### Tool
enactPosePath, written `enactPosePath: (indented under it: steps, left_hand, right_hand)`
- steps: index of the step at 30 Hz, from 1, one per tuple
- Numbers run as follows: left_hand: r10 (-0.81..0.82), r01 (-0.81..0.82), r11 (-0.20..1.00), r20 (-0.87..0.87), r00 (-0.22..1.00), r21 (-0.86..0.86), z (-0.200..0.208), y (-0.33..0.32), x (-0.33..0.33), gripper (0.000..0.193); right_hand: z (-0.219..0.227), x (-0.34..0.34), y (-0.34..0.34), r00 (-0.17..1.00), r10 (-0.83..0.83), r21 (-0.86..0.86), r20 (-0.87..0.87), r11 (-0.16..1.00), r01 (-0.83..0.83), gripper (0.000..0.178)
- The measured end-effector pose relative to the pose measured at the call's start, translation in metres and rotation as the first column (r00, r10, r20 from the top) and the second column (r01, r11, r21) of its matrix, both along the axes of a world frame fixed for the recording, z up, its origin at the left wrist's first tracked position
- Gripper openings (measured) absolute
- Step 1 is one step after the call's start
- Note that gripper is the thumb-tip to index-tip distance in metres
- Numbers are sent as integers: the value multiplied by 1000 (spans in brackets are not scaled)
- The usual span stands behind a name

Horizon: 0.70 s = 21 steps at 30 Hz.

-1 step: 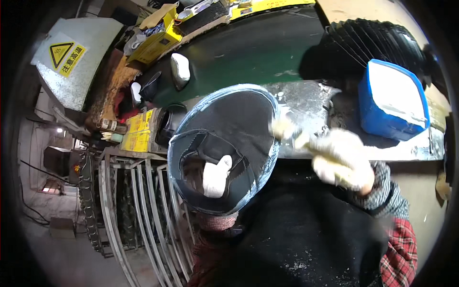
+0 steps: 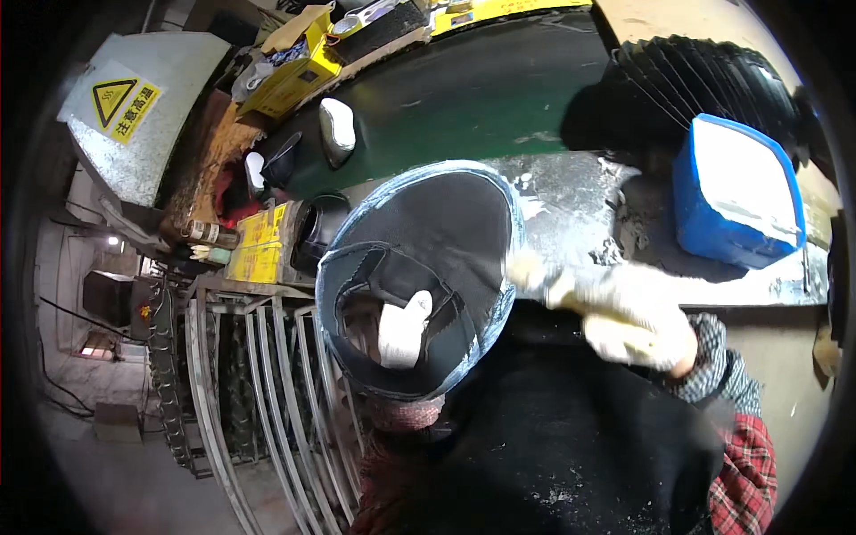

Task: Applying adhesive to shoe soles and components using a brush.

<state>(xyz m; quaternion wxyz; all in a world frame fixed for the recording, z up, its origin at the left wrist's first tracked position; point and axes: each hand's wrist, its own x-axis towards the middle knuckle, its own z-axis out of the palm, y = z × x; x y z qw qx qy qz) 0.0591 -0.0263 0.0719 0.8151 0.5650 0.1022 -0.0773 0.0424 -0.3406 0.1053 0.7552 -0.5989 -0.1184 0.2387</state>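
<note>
A black boot upper point(image 2: 441, 209) with a wide oval rim smeared whitish-blue is held tilted toward me in front of my body. My left hand point(image 2: 403, 332), in a white glove, shows through an opening in its lower part, with the thumb up and the other fingers mostly hidden; the forearm comes up behind the rim. In its white glove, my right hand point(image 2: 637, 321) is closed round a brush point(image 2: 528, 270). The pale, motion-blurred brush end touches or nearly touches the right side of the rim.
A blue tub point(image 2: 727, 223) of white paste stands on the bench at right, near a stack of thin black sheets point(image 2: 704, 85). Shoe pieces with white soles point(image 2: 339, 129) lie on the green belt point(image 2: 464, 116). Metal rack bars point(image 2: 267, 392) and a grey machine cover point(image 2: 147, 98) are at left.
My right hand and the brush have shifted slightly downward along the right side of the rim. The boot upper is almost unmoved.
</note>
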Motion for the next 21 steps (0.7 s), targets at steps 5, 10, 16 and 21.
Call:
enactPosePath:
  steps: [5, 10, 16, 21]
  left_hand:
    - [63, -74, 991, 101, 993, 109, -12, -20, 93, 33]
    - [-177, -56, 217, 96, 979, 975, 31, -19, 190, 27]
    - [-166, 178, 982, 164, 972, -61, 27, 25, 175, 42]
    - [-694, 573, 692, -185, 696, -439, -39, 110, 56, 41]
  right_hand:
    - [-28, -15, -8, 567, -99, -240, 818, 836, 493, 32]
    - [-20, -5, -18, 623, -92, -316, 777, 798, 512, 36]
    - [-13, 4, -18, 617, -63, -375, 784, 744, 552, 26]
    - [-25, 5, 6, 670, 50, -542, 741, 633, 553, 35]
